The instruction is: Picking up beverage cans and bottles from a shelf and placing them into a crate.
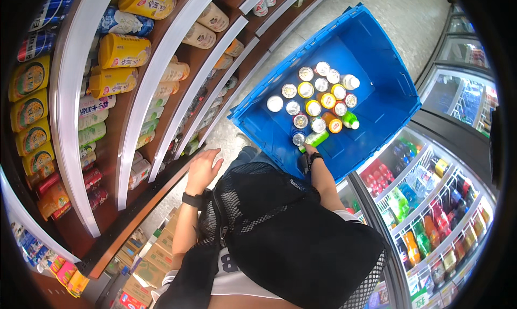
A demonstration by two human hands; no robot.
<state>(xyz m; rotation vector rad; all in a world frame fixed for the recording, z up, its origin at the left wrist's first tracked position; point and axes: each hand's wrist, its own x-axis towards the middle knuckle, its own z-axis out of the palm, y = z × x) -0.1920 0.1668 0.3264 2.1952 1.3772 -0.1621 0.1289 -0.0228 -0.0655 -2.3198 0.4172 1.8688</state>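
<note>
My right hand reaches down into a large blue crate. Its fingers close round the lower end of a green-and-white bottle, which lies tilted among the drinks. Beside it stand several cans and bottles grouped together, among them a can with a dark blue side, a can with an orange top and a bright green bottle. My left hand is empty outside the crate, near the shelf edge, its fingers loosely apart. Dark bands circle both wrists.
Shelves of cans and bottles with pale front rails rise on the left. Glass-door drink coolers line the right, close to the crate. Cardboard boxes sit on the floor at lower left. A black mesh bag or vest covers my front.
</note>
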